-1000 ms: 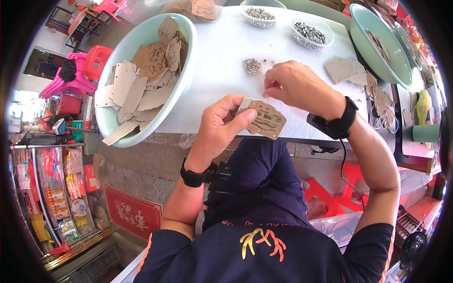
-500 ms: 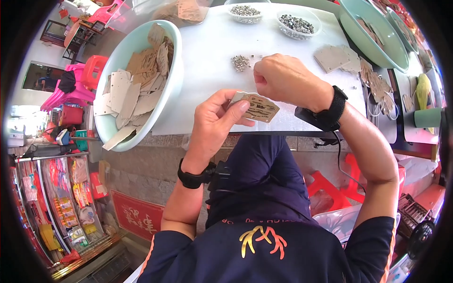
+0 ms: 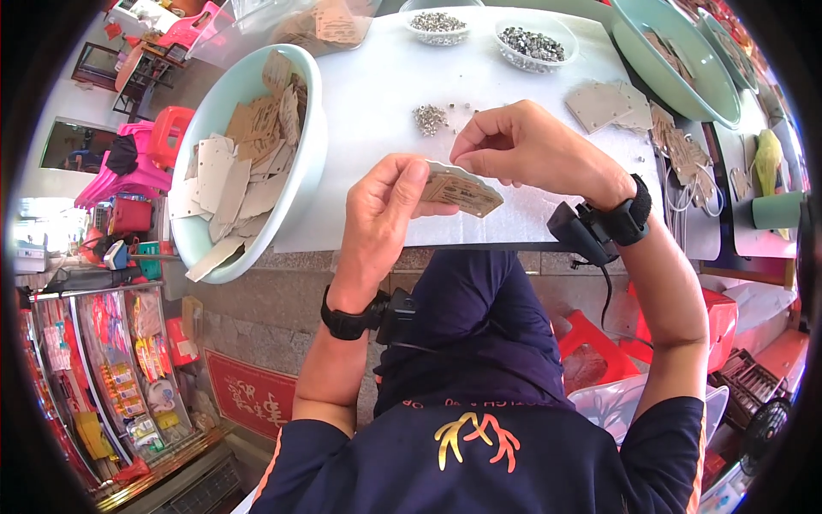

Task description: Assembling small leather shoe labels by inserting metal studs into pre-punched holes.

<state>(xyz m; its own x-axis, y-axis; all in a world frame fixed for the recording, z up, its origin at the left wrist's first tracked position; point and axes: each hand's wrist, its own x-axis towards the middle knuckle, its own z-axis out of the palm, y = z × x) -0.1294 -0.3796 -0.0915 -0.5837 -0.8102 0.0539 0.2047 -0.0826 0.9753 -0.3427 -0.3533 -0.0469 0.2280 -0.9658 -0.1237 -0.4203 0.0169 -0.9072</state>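
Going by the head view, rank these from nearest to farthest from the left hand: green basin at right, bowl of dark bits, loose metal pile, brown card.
Nearest first, from the left hand:
1. Card: held in its grip.
2. Metal pile: just beyond, on the table.
3. Bowl: far side, to the right.
4. Basin: farthest right.

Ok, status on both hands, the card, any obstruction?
Left hand gripping printed brown card. Right hand at card's far edge, fingers curled, contents unclear. Small metal pieces piled beyond, seemingly not obstructing.
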